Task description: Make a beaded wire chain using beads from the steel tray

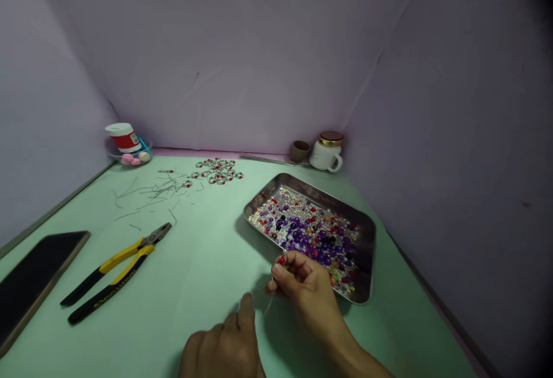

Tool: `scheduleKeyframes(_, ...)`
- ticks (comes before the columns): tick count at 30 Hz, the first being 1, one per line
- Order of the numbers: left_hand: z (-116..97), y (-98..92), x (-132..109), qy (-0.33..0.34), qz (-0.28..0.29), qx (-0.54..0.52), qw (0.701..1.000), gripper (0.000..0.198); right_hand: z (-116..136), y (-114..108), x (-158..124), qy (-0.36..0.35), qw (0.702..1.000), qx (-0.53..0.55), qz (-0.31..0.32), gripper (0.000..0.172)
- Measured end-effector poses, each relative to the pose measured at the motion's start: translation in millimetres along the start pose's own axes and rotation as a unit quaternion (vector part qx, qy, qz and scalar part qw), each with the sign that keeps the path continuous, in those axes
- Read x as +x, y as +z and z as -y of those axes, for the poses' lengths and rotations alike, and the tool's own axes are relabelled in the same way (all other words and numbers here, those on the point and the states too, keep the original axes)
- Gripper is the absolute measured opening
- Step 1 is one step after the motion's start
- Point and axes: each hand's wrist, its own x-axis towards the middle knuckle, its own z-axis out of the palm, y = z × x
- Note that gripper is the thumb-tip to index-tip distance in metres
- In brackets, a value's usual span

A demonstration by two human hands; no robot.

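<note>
My right hand (309,286) is closed in a pinch at the near edge of a metal tray (369,274). Between thumb and index finger sits a red bead (282,260), with a small clear bead just above it. A thin wire (268,304) trails down from this hand. My left hand (224,346) is low in the view, back upward, with the index finger stretched out toward the wire but apart from it. Its other fingers are partly bent, and the thumb is hidden. Purple, red, black and clear beads (302,231) cover much of the tray floor.
Yellow-and-black pliers (121,271) and a dark phone (38,274) lie at left. Small beaded rings (218,170) and loose wire pieces (159,188) lie farther back. A bowl (149,150) with a white-and-red container, a brown cup (299,151) and a lidded white mug (324,155) stand along the back.
</note>
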Motion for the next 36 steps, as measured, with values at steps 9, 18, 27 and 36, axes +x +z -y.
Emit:
scheduleKeyframes(9, -5.0, 1.7, 9.2, -0.088, 0.082, -0.17, 0.978, 0.034, -3.6, 0.3, -0.8, 0.014, 0.999, -0.017, 0.03, 0.031)
scheduleKeyframes(18, 35.6, -29.4, 29.1, -0.073, 0.28, -0.231, 0.929, 0.029, 0.7, -8.2, 2.4, 0.086, 0.976, -0.059, 0.192, 0.029)
scheduleKeyframes(27, 37.7, -23.9, 41.4, -0.301, 0.276, -0.614, 0.676, 0.04, -0.9, -3.2, -0.8, 0.088, 0.98, -0.073, 0.165, 0.031)
scheduleKeyframes(36, 26.5, -12.2, 38.6, -0.326, 0.267, -0.686, 0.594, 0.013, -1.7, -0.5, -6.6, 0.16, 0.977, -0.025, 0.136, 0.034)
